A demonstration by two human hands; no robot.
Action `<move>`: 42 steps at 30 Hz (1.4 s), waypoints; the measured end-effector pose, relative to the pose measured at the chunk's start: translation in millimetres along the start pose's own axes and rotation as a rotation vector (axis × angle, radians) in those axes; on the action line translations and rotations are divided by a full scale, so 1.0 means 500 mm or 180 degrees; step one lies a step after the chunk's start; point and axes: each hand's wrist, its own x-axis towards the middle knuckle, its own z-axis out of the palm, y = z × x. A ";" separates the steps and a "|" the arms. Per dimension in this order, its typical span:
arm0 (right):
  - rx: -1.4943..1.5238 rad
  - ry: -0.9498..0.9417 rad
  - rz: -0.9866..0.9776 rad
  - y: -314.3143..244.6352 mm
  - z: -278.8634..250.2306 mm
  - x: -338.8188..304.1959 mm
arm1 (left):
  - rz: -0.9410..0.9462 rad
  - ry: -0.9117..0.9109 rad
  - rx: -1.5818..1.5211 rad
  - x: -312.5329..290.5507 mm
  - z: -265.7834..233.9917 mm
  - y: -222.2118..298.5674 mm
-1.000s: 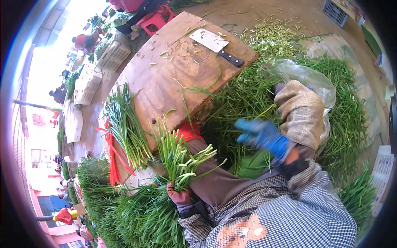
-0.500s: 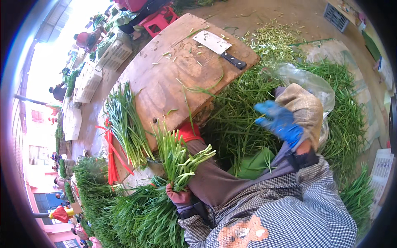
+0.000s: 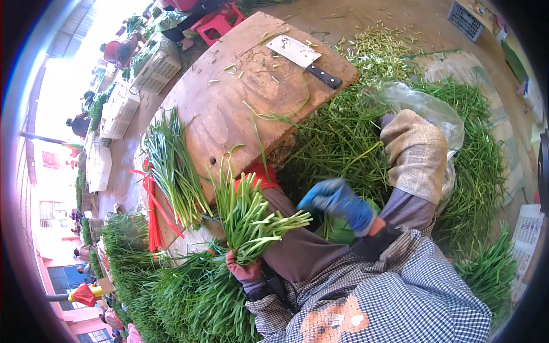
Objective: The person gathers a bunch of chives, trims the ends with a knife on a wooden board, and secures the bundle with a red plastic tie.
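My left hand (image 3: 245, 268), in a dark red glove, grips a bunch of green chives (image 3: 249, 214) that stands upright near my lap. My right hand (image 3: 337, 200), in a blue glove, hovers over the loose heap of chives (image 3: 343, 137) in front of my knee, fingers curled; I cannot make out anything in it. A wooden chopping board (image 3: 240, 97) lies ahead with a cleaver (image 3: 306, 57) at its far end. Another cut bunch of chives (image 3: 171, 166) rests at the board's left edge.
Red ties (image 3: 153, 211) lie beside the board. More chive piles (image 3: 189, 297) fill the ground at left and right (image 3: 486, 171). A clear plastic bag (image 3: 429, 108) sits past my knee. White crates (image 3: 120, 108) and people stand far left.
My right hand swung out to the right over the pile, then came back left and lower toward my lap. The left hand kept holding its bunch still.
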 end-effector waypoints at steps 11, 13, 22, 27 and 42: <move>-0.1733 -0.0284 -0.0117 -0.012 -0.044 -0.018 | -0.0237 -0.0175 -0.0411 -0.006 0.032 0.009; -0.1018 -0.0416 0.0048 0.016 0.038 -0.022 | -0.0279 -0.0213 -0.0470 0.000 0.032 0.012; -0.1013 -0.0146 0.0372 0.044 -0.044 -0.052 | -0.0034 -0.0063 0.0371 0.021 -0.017 -0.016; -0.1557 0.0361 -0.0741 0.007 -0.041 0.048 | -0.0222 -0.0147 -0.0232 0.028 -0.008 -0.029; -0.1012 0.0494 -0.0110 -0.105 -0.144 0.091 | -0.0879 -0.0114 -0.1180 0.019 0.016 -0.002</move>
